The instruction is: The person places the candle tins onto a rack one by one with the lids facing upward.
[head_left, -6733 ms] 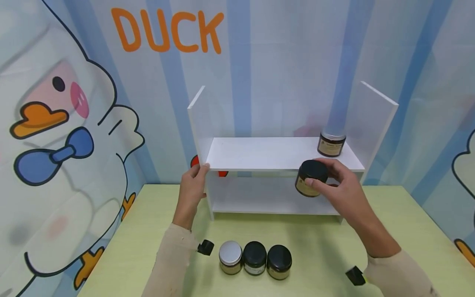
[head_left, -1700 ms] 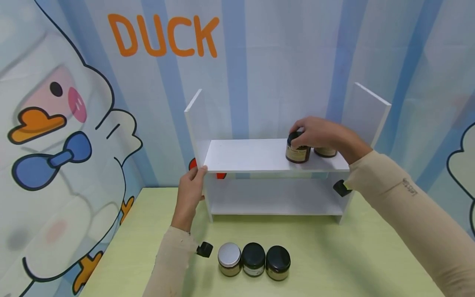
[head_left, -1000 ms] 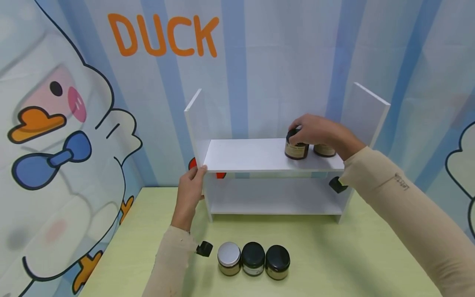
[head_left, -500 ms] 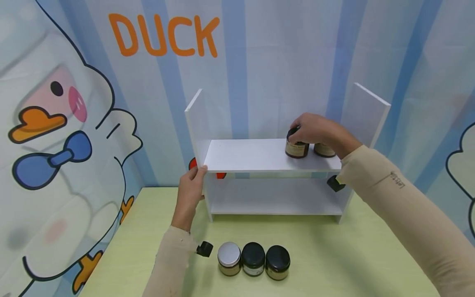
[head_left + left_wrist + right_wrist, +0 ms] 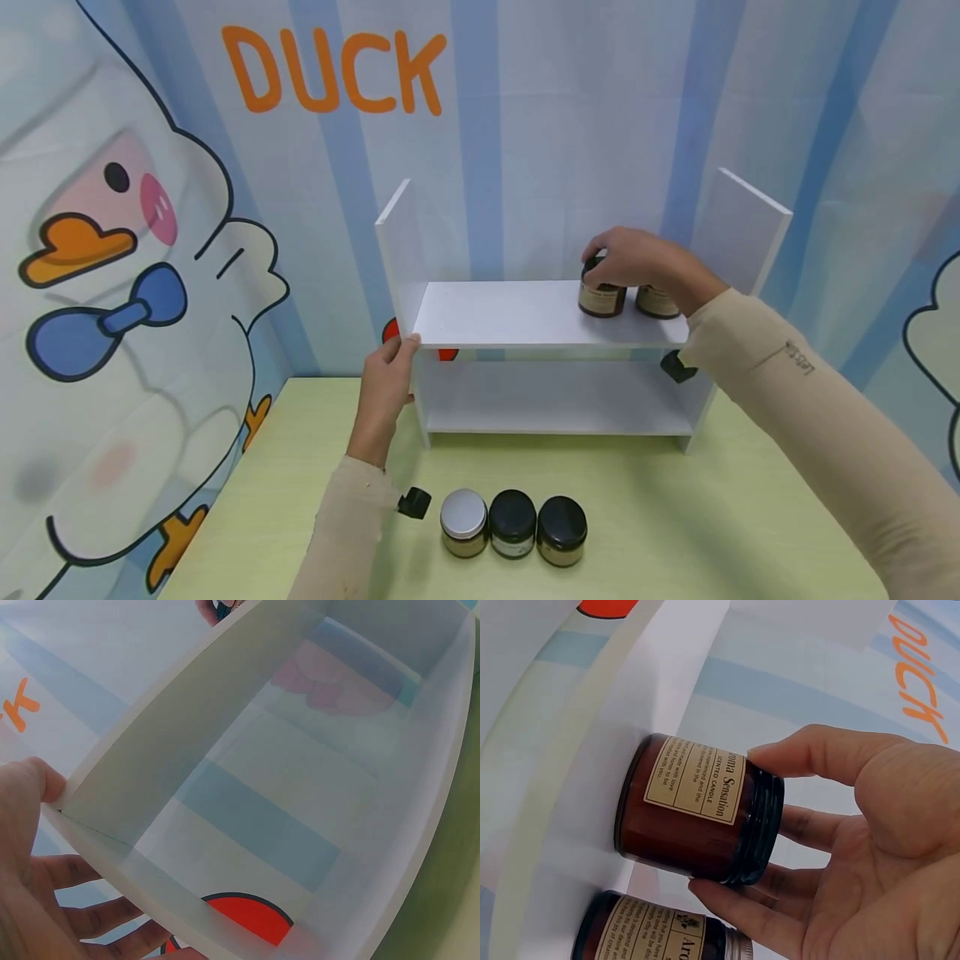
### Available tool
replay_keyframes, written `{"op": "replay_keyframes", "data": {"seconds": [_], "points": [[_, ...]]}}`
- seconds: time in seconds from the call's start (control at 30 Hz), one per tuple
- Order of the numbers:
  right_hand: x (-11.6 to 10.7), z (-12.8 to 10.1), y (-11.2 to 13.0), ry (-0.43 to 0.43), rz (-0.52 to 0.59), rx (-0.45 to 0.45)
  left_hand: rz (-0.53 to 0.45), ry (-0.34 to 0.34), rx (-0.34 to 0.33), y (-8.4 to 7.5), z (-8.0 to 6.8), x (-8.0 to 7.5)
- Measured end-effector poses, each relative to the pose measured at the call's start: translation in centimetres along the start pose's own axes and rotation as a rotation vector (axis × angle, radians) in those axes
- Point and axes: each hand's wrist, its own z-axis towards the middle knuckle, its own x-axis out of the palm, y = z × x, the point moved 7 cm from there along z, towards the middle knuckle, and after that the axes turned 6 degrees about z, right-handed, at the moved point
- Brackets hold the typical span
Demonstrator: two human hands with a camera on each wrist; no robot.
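In the head view my right hand (image 5: 637,260) holds a scented candle in a dark brown jar (image 5: 601,301) by its black lid. It stands upright on the top board of a white shelf unit (image 5: 495,313). The right wrist view shows the thumb and fingers around the lid of this candle (image 5: 694,814), with its cream label facing the camera. A second labelled candle (image 5: 657,303) stands just to its right, partly behind my hand. My left hand (image 5: 382,387) grips the unit's left side panel; in the left wrist view the thumb lies at the board's front edge, fingers behind the panel (image 5: 131,855).
A silver-lidded jar (image 5: 463,518) and two black-lidded jars, one in the middle (image 5: 513,525) and one at the right (image 5: 562,532), stand in a row on the pale green table (image 5: 675,533). A striped duck-print curtain (image 5: 562,108) hangs behind.
Since the earliest frame, my right hand has carried the black-lidded candle up and back onto the top board, left of the silver-lidded one. Lately it has slid slightly backward. My left hand stays put.
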Motion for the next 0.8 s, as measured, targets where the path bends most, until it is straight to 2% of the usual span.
{"op": "replay_keyframes", "data": {"seconds": [0.8], "points": [[-0.14,0.15,0.18,0.018,-0.011,0.035,0.003,-0.003,0.002,-0.1,-0.07,0.01]]}}
